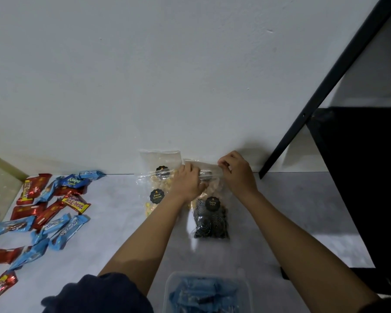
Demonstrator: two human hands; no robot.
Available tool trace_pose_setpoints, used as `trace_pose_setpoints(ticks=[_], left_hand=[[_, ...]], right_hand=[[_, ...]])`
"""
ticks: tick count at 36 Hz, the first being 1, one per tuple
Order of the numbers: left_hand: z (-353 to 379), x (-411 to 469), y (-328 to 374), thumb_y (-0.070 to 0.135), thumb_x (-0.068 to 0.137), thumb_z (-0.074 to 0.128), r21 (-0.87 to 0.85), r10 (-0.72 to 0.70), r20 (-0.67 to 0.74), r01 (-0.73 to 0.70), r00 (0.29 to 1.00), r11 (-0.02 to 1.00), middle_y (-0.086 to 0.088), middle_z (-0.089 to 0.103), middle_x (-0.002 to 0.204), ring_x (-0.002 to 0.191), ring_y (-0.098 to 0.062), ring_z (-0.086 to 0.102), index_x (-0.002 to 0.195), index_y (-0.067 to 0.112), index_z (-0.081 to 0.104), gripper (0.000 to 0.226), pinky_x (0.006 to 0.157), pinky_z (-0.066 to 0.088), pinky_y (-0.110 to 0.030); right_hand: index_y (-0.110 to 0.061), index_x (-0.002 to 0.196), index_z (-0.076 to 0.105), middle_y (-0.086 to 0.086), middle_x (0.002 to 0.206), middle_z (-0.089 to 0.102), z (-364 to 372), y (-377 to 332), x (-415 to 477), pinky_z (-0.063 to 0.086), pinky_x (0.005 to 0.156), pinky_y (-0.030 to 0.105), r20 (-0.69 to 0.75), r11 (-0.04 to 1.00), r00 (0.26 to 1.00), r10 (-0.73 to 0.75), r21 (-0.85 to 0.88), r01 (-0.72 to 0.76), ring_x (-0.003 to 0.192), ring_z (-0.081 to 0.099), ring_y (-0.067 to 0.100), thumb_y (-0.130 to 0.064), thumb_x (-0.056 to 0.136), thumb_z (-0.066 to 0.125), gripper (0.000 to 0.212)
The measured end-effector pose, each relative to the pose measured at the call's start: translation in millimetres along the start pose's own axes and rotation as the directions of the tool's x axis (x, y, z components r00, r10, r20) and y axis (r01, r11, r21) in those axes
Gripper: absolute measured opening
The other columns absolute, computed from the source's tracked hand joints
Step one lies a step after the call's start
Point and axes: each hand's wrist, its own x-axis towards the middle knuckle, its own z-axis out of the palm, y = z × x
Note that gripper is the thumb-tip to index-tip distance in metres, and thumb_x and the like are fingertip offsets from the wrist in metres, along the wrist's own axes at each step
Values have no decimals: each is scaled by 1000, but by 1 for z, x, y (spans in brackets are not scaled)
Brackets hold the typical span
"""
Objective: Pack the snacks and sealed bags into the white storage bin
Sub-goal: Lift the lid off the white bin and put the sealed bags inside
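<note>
Both hands grip the clear top edge of a sealed bag of dark spiral cookies (209,220) lying on the pale floor by the wall. My left hand (186,182) pinches the left part of the top strip and my right hand (236,173) pinches the right part. Left of it lie two clear bags of pale biscuits (155,201) with round black labels. The white storage bin (248,288) sits at the bottom centre and holds several blue snack packs (201,294).
Several red and blue snack wrappers (45,211) are scattered on the floor at the left. A black metal frame with a dark shelf (357,166) stands at the right. A beige mat edge (0,177) shows at far left. The white wall runs behind.
</note>
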Motion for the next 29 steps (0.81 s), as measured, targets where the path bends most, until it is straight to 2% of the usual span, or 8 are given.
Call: trace_pose_setpoints(ticks=[6,10,13,16,20,25,27,29], left_hand=[[-7,-11,5,22,84,63,-168,45,-108,-63,993,984,-12,52,114,107,-27,47,117,7,52,38,91,38,-34],[-20,-23,8,13,86,59,-332,54,-174,-110,983,937,-9,65,94,84,-20,59,96,7,62,12,74,45,-30],[-37,-34,10,10,86,60,-397,105,-169,-165,980,903,-7,70,82,69,-14,60,87,9,67,7,64,45,-24],[-56,-46,14,8,85,61,-431,169,-175,-230,970,872,-6,71,78,71,-20,65,85,12,70,10,68,49,-28],[-85,-63,15,10,85,62,-447,233,-209,-305,950,841,-8,72,86,78,-18,63,89,7,71,10,75,46,-26],[-117,-84,-1,12,86,60,-407,289,-252,-372,923,834,-5,71,94,84,-18,63,94,12,71,13,79,50,-30],[-132,-93,-13,13,87,59,-391,301,-301,-405,905,826,-4,71,94,83,-15,62,95,13,71,14,77,48,-22],[-151,-103,-29,17,88,60,-376,300,-373,-438,878,816,-2,71,96,82,-9,60,97,12,71,15,73,42,-7]], right_hand=[[-8,77,64,6,84,55,-7,-3,-2,46,67,36,0,1000,1000,11,13,-11,74,52,18,-4,84,56,11],[-7,79,65,9,89,57,-17,-13,-1,45,68,34,-2,998,998,60,8,-60,78,55,22,-1,84,53,14],[-5,77,66,11,90,59,-27,-24,-2,45,67,29,-34,995,995,93,36,-92,76,56,22,0,84,52,16],[-3,77,67,11,87,59,-40,-36,-6,39,63,8,-54,988,993,102,121,-95,73,54,19,3,83,54,16],[-4,84,68,9,91,57,-60,-62,-10,36,69,1,33,984,995,94,149,-98,81,54,16,0,86,57,13],[-7,85,68,2,90,55,-74,-104,-12,36,68,-1,-35,989,996,78,127,-73,81,52,11,-4,88,57,12],[-7,84,68,0,88,54,-77,-125,-13,35,68,-1,-96,991,993,71,124,-59,79,51,10,-3,88,57,12],[-10,82,68,0,87,54,-78,-150,-14,35,68,-1,-155,991,986,57,125,-38,78,51,9,-3,87,58,13]])
